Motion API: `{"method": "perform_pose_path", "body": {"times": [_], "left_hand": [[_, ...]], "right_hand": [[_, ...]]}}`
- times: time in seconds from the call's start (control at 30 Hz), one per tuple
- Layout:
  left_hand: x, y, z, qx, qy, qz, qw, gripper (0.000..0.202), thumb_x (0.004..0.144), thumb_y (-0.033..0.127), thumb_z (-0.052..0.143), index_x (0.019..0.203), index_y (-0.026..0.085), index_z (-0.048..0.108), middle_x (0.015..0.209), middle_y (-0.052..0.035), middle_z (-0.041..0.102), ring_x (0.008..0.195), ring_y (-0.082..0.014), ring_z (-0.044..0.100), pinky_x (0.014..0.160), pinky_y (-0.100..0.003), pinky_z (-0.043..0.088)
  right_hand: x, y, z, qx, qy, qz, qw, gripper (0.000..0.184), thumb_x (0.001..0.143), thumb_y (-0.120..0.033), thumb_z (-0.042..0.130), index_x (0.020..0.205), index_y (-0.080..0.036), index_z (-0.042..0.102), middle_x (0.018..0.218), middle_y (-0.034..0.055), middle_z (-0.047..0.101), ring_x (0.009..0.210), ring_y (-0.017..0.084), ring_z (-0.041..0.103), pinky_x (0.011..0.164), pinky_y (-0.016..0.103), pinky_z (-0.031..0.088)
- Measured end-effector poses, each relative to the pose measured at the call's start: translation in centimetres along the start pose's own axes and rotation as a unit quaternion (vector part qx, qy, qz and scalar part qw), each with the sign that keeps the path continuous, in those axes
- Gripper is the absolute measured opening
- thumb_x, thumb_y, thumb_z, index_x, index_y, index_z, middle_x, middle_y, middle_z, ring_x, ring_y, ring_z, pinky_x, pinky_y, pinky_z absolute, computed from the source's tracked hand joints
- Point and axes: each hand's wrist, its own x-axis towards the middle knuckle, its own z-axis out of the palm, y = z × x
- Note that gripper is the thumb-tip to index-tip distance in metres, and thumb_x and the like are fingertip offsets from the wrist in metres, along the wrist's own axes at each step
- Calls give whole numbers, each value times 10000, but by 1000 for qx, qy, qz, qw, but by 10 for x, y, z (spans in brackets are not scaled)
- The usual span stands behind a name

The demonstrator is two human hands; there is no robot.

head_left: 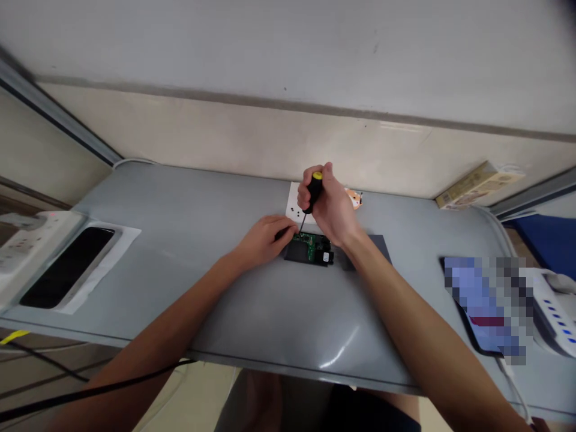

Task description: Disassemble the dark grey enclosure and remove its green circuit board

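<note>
A black cable point(90, 393) runs across the person's left forearm point(157, 300) near the table's front edge. The right hand point(330, 207) is clenched around a screwdriver point(314, 191) with a yellow-capped black handle, its thin shaft slanting down to the tip at the top edge of a green circuit board point(309, 247). The left hand point(265, 240) lies just beside the board, its fingers reaching to the board's near corner, though whether they grip it or only steady it cannot be told. The board sits in a black device casing point(299, 252) on the grey table point(180, 204), with a dark mat point(378, 247) partly under the right forearm. Just behind the board lies a white card point(294, 201) with small dark items too small to identify, and an orange fox-faced item point(354, 198) sits beside it. Far left are a white power strip point(36, 246) and a black phone point(67, 267) on white paper point(126, 246). Far right are a pixelated phone screen point(481, 306), a second power strip point(551, 312) and a tan box point(479, 185) against the pale wall point(270, 132)
</note>
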Motion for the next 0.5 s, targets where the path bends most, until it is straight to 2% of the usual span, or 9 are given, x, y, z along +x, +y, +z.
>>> {"method": "perform_pose_path", "body": {"times": [0.07,0.17,0.3,0.4,0.5], "left_hand": [[-1,-2,1,1,4,3,1000,274,1076,327,440,1017,210,681,939,-25,703,905,-186,638,886,-340,474],[-3,-4,2,5,2,2,1000,292,1084,334,423,1026,214,683,927,-28,696,895,-189,629,875,-339,470],[-4,-5,3,10,0,7,1000,320,1091,362,406,1039,216,685,939,-37,697,908,-198,628,886,-350,473],[-5,-4,2,15,-1,8,1000,346,1097,376,381,1050,210,682,962,-44,701,928,-204,627,906,-363,475],[-5,-1,1,22,-7,6,1000,356,1100,372,361,1049,205,672,982,-49,706,945,-210,623,924,-374,473]], "right_hand": [[-1,2,-2,17,14,-8,1000,535,919,-770,470,793,-249,477,633,-36,388,539,120,392,507,267,380],[-1,5,-6,29,18,-17,999,431,931,-648,596,815,-258,453,616,-54,362,521,117,354,486,260,351],[0,6,-13,30,-5,-23,999,331,943,-513,661,859,-258,467,685,-44,468,563,109,426,517,247,389],[2,1,-16,15,-20,-13,1000,320,954,-541,633,891,-252,513,769,-18,540,621,112,508,561,255,447],[1,-4,-13,10,-14,18,1000,396,954,-644,562,894,-254,529,712,-21,500,591,122,489,535,264,444]]}}
